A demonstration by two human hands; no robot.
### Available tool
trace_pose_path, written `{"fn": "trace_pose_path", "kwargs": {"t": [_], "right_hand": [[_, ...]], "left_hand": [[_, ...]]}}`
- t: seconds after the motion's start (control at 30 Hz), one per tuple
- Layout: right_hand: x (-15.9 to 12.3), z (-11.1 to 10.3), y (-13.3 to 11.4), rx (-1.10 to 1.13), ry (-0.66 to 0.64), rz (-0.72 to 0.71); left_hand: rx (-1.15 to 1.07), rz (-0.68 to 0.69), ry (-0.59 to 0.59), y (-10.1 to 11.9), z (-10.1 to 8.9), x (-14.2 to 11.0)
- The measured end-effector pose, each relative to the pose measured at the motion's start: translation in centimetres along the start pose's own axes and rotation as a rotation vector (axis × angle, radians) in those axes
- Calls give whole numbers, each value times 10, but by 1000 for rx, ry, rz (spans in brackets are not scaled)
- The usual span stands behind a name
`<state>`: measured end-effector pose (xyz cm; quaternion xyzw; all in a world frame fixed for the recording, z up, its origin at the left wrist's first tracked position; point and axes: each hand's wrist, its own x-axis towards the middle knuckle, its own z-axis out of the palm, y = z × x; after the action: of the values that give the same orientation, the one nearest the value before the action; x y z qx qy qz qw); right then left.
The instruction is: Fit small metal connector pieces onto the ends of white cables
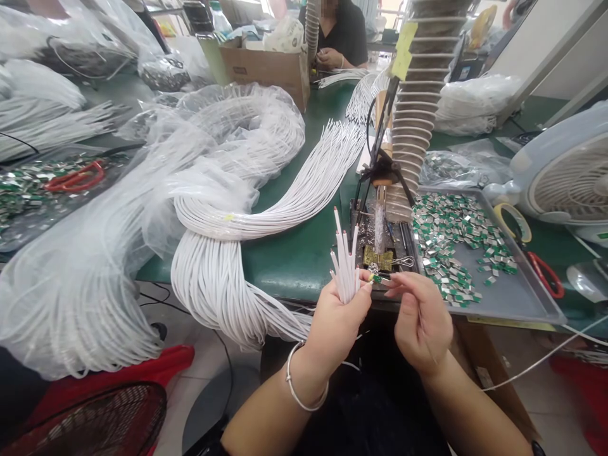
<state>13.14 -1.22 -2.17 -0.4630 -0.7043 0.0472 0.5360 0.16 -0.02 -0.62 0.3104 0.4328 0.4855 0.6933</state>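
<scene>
- Left forearm point(268, 411), with a silver bangle point(297, 380) around the wrist, is leading my view up to the left hand point(338, 326), which is closing firmly around a fanned bunch of white cable ends point(344, 269), all pointing up and away, just above the table's front edge.
- I'm judging these cables as light and soft-sheathed, springy rather than stiff, so I'd take hold low on the bunch, leaving the tips free.
- Right hand point(422, 323) is hovering just beside the bunch, its fingertips point(396, 285) pinched near a small green-and-silver metal piece point(377, 278); I can't tell whether they're gripping it.
- Behind the bunch, its cables are trailing into a heavy looped bundle of white cables point(223, 285), which is lying across the green table point(294, 266) and drooping over its edge, partly wrapped in clear plastic sheeting point(80, 297).
- Just ahead of my hands, a bench fixture with a brass plate point(377, 258) is standing in the way of any forward move.
- To the right, a metal tray point(536, 294) is holding loose green-and-silver pieces point(451, 247), with red-handled scissors point(546, 275) and a fan point(570, 183) beyond.
- At the far end, a co-worker's hands point(327, 59) are working separately behind a cardboard box point(266, 73).
</scene>
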Motion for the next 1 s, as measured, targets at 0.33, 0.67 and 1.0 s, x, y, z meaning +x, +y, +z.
{"fn": "trace_pose_path", "kwargs": {"t": [0.33, 0.67, 1.0], "right_hand": [[-2, 0, 6, 71, 31, -88], [2, 0, 1, 40, -3, -159], [5, 3, 1, -1, 26, -159]], "left_hand": [[-111, -53, -32, 9, 7, 1], [-136, -50, -17, 13, 9, -6], [-155, -71, -19, 14, 11, -3]]}}
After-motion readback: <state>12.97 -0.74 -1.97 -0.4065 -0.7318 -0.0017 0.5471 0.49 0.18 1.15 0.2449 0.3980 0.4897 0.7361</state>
